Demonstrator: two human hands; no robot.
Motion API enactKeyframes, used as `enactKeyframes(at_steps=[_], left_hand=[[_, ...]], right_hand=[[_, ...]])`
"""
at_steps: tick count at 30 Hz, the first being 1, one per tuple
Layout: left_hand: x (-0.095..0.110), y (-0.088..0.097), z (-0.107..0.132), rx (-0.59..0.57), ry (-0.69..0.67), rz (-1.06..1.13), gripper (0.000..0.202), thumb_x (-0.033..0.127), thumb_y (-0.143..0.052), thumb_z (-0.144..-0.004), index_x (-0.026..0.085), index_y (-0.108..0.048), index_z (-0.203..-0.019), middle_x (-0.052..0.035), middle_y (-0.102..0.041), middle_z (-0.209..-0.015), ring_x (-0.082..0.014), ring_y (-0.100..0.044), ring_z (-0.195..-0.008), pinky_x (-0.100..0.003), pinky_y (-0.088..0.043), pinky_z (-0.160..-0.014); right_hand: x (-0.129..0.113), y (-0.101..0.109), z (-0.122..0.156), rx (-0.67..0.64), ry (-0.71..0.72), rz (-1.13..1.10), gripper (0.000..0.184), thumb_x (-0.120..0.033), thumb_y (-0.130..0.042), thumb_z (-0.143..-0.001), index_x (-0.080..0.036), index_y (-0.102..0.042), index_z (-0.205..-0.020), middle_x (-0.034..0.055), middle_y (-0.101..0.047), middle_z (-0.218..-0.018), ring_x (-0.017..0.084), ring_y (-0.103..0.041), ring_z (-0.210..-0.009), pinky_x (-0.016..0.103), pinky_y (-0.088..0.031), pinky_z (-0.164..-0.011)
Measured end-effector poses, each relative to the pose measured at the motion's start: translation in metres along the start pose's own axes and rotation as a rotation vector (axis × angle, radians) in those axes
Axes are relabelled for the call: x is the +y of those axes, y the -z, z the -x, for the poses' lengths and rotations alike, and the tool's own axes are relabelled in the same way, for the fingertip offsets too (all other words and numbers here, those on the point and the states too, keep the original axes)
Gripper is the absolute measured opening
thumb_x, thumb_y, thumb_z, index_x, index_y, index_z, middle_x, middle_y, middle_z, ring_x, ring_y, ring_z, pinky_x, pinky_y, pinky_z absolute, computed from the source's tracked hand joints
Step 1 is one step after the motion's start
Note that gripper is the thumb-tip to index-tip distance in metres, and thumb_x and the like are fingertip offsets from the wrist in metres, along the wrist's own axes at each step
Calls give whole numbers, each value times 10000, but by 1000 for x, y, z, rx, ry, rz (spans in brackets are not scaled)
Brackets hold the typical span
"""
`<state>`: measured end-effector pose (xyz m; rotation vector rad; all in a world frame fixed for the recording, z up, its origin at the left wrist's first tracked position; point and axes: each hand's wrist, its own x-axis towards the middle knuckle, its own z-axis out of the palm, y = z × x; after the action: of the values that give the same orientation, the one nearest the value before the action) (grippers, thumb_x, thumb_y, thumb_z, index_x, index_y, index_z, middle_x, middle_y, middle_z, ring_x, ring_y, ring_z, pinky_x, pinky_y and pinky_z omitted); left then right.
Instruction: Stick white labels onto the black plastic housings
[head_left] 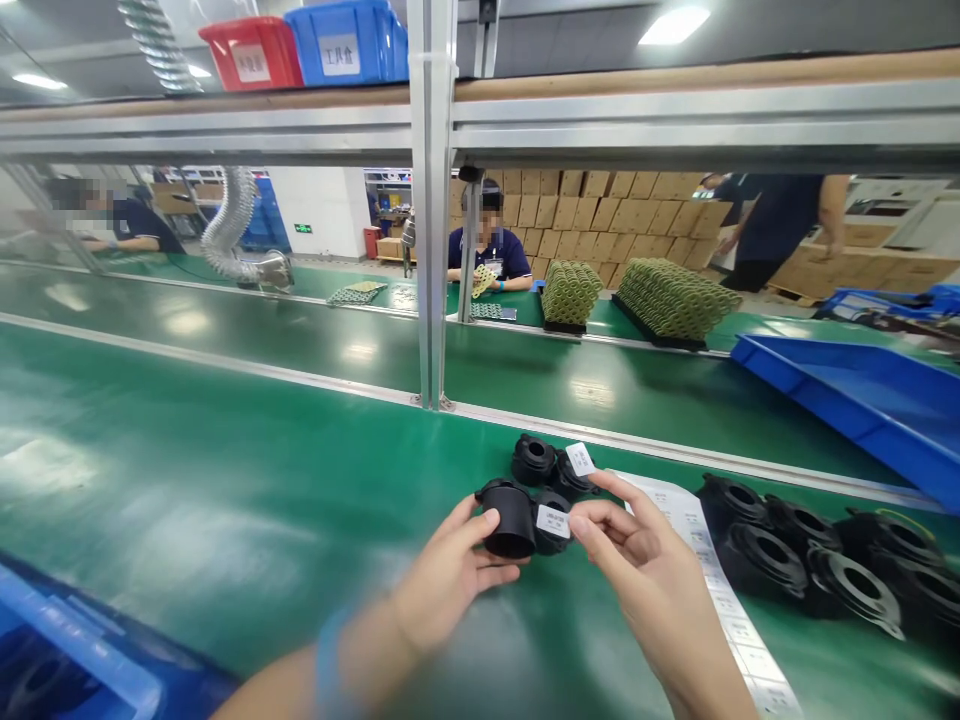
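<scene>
My left hand [442,580] is closed around a black plastic cylinder part [510,518], held just above the green belt. My right hand [637,560] pinches a small white label [553,521] against a second black part [553,540] that touches the first. Just behind them, two more black parts [534,460] lie on the belt, one carrying a white label [580,459]. A long white strip of labels [712,580] runs under my right wrist.
A row of several black flanged parts [817,565] lies at the right. A blue tray [870,400] sits at the far right, a blue bin corner [67,660] at the lower left. An aluminium post [431,250] stands ahead. Other people work across the far belt, with green stacks [667,298].
</scene>
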<state>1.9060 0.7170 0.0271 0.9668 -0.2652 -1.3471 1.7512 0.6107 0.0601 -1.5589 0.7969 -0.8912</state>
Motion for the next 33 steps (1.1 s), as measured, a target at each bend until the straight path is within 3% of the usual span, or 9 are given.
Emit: enactKeyframes(at_steps=[3, 8, 15, 19, 26, 33], left_hand=[[0, -1, 1, -3, -4, -15, 509, 355, -629, -880, 180, -463, -1328, -128, -697, -1072, -213, -701, -890, -312, -492, -795], [-3, -6, 5, -2, 11, -9, 493, 330, -625, -885, 169, -465, -1323, -134, -688, -1106, -212, -684, -916, -337, -492, -825], [-6, -10, 12, -14, -96, -104, 646, 309, -644, -884, 255, -320, -1440, -86, -667, -1129, -151, -628, -915, -346, -469, -879], [-5, -11, 13, -83, -50, -70, 657, 374, -580, -920, 283, -232, -1469, -130, -611, -1242, -222, -675, -933, -394, -479, -858], [-10, -9, 17, -182, -161, -80, 663, 327, -622, -898, 314, -238, -1438, -94, -482, -1377, -194, -588, -1114, -346, -484, -939], [-11, -9, 14, -177, -139, 2, 652, 320, -607, -907, 300, -229, -1438, -92, -536, -1290, -164, -595, -999, -348, -478, -914]], right_hand=[[11, -1, 4, 46, -36, -16, 555, -510, -728, -801, -257, -491, -1234, 10, -668, -850, 132, -607, -812, 224, -518, -747], [16, -3, 8, -7, -56, -166, 505, -436, -738, -813, -242, -477, -1200, 16, -639, -810, 136, -602, -728, 222, -543, -618], [13, -6, 10, -74, -130, -222, 538, -415, -756, -796, -208, -460, -1194, 20, -633, -791, 147, -607, -663, 268, -565, -609], [14, -8, 10, -93, -149, -250, 570, -425, -755, -799, -214, -438, -1223, 16, -636, -797, 142, -606, -645, 272, -566, -611], [16, -10, 14, -135, -175, -241, 593, -432, -748, -808, -243, -401, -1250, 2, -635, -786, 129, -603, -649, 242, -545, -615], [7, -18, 27, -68, -209, -148, 625, -484, -733, -804, -274, -390, -1283, 3, -639, -850, 141, -605, -739, 254, -526, -697]])
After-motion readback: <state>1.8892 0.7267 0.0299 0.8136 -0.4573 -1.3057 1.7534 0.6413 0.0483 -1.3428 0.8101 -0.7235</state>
